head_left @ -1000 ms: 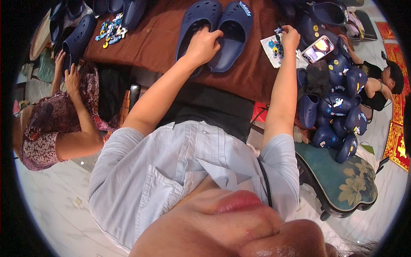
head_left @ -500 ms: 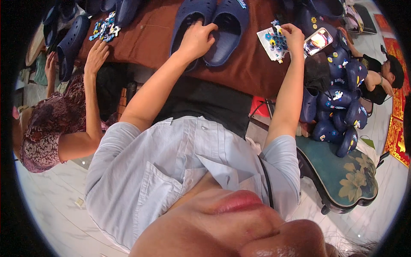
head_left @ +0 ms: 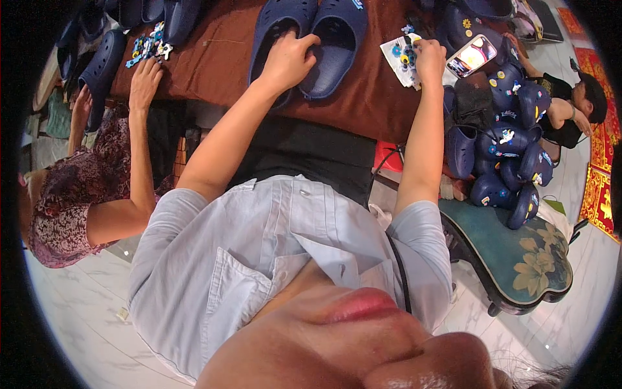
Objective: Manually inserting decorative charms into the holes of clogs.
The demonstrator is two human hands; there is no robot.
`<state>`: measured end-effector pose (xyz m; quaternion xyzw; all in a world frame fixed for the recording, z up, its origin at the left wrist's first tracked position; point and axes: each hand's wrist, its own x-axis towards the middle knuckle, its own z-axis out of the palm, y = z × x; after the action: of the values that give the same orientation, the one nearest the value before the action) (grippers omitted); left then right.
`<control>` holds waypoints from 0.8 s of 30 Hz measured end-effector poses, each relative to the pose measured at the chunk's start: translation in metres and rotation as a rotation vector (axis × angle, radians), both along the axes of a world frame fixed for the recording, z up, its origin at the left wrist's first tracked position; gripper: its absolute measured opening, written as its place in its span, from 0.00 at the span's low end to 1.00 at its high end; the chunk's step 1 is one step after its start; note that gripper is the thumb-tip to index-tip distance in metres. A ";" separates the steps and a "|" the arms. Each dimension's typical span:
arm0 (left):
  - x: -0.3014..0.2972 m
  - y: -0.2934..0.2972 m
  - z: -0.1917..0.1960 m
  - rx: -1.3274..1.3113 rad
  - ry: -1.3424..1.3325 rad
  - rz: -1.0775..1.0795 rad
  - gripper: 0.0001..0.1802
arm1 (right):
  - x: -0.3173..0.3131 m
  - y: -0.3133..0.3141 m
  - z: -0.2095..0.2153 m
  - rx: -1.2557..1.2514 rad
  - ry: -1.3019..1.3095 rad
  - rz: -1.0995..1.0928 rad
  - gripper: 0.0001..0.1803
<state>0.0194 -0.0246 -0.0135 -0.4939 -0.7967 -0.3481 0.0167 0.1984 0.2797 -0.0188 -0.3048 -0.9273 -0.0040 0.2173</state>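
Note:
A pair of dark blue clogs [head_left: 334,55] lies side by side on the brown cloth, toes away from me. My left hand [head_left: 289,61] is closed at the left clog, its fingers reaching into the foot opening and its thumb over the inner rim. The fingertips are partly hidden inside. To the right, several small colourful shoe charms [head_left: 407,58] rest on a white sheet [head_left: 392,48]. My right hand [head_left: 430,63] is over the right side of these charms, fingers bent together. Whatever lies between those fingertips is hidden.
A lit phone [head_left: 472,56] leans beside my right hand. Decorated blue clogs [head_left: 508,144] are piled at right, above a green cushioned stool [head_left: 518,259]. On the left, a co-worker's hand [head_left: 146,81] touches another charm heap [head_left: 150,47] near more clogs. Another person [head_left: 573,107] sits at far right.
The view has shifted slightly, moving the table things left in the picture. My right hand has gone lower over the charms, its fingers drawn in. My left hand remains in the left clog.

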 end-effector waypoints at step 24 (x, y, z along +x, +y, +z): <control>-0.001 -0.001 -0.002 0.043 0.028 -0.024 0.16 | 0.043 0.007 0.000 -0.069 -0.030 -0.119 0.16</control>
<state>0.0182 -0.0258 -0.0159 -0.5077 -0.7826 -0.3586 0.0342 0.2418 0.2867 -0.0190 -0.3668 -0.9102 0.0103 0.1920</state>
